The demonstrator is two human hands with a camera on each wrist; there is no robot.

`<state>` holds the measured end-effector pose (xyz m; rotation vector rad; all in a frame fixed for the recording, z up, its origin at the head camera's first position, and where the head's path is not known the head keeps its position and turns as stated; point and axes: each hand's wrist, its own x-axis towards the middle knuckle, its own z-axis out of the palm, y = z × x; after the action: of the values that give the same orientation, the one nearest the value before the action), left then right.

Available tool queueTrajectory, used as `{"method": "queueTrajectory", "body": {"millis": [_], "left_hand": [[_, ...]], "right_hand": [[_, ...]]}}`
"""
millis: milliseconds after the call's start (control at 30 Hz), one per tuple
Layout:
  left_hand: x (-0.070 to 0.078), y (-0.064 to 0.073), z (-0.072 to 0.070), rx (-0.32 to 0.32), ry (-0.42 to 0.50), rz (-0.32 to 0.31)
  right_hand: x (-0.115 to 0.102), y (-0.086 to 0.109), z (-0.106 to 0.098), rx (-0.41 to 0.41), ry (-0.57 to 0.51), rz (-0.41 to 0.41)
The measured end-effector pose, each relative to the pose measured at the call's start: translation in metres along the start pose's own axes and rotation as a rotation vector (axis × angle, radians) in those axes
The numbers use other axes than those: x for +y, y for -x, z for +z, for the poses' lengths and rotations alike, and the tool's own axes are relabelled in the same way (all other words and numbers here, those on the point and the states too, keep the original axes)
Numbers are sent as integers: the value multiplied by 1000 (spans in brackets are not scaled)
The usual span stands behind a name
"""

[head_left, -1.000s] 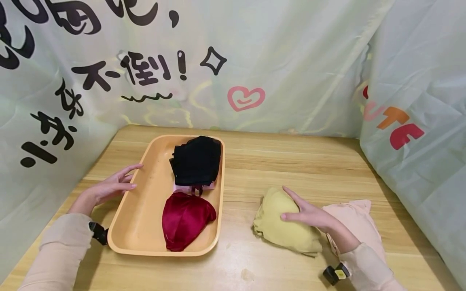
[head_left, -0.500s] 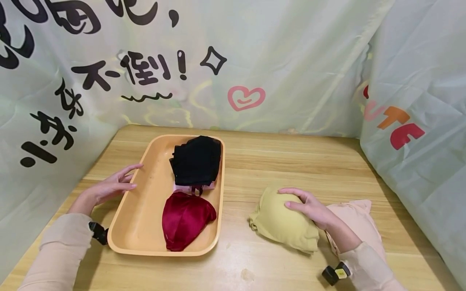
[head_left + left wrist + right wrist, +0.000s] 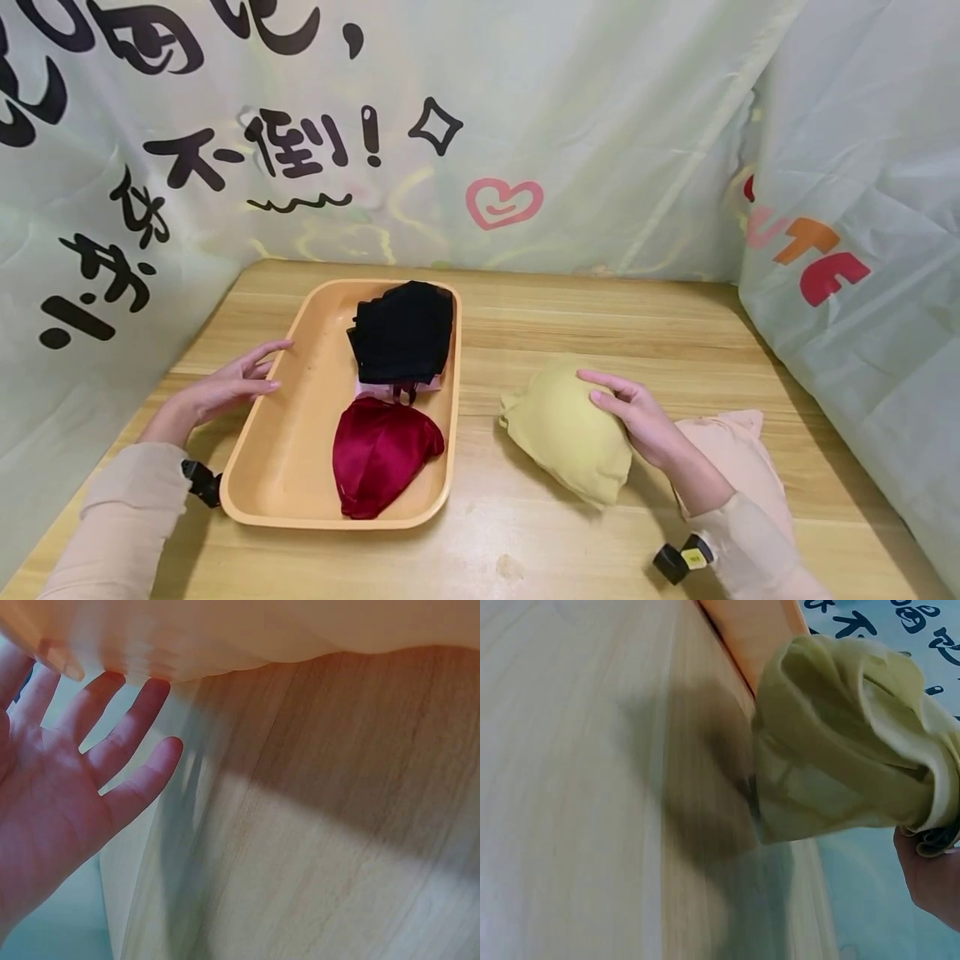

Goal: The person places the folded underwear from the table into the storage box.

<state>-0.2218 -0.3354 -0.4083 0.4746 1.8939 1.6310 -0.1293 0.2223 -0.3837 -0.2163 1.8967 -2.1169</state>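
Observation:
A folded yellow bra [image 3: 566, 421] is held up by my right hand [image 3: 641, 421], which grips its right side. In the right wrist view the yellow bra [image 3: 847, 742] shows its layered folds above its shadow on the table. My left hand [image 3: 228, 387] rests its fingertips on the left rim of the orange tray [image 3: 262, 475]. Spread, nearly straight fingers [image 3: 139, 720] reach the tray's outer wall in the left wrist view. Inside the tray lie a folded black bra [image 3: 405, 333] at the back and a dark red satin bra [image 3: 382, 458] in front.
A pale pink folded garment [image 3: 738, 458] lies on the wooden table [image 3: 517, 533], partly behind the right forearm. A bit of light pink [image 3: 373, 389] shows between the black and red bras. Printed cloth curtains [image 3: 637, 125] stand behind and along both sides.
My right hand has lifted the yellow bra off the table and shifted it slightly left, its fingers closing on it. The left hand and tray stay in place.

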Motion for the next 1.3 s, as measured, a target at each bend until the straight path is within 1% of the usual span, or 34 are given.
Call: {"method": "queueTrajectory", "body": {"millis": [67, 200, 367, 567, 733, 1000, 1200, 1300], "left_hand": [[-1, 0, 0, -11, 17, 5], [-4, 1, 0, -20, 17, 20], [-6, 1, 1, -19, 17, 25], [-3, 0, 1, -11, 15, 15], [-3, 0, 0, -20, 27, 19], [-2, 0, -1, -7, 22, 15], [-2, 1, -2, -19, 36, 14], [-2, 1, -2, -27, 40, 21]], "right_hand": [[-1, -2, 2, 12, -42, 4], [0, -3, 6, 20, -91, 10], [1, -5, 8, 21, -118, 9], [-1, -8, 10, 42, -139, 18], [-3, -10, 14, 47, -163, 16], [-3, -14, 18, 2, -174, -49], [-6, -19, 23, -23, -186, -90], [-9, -21, 25, -54, -215, -123]]}}
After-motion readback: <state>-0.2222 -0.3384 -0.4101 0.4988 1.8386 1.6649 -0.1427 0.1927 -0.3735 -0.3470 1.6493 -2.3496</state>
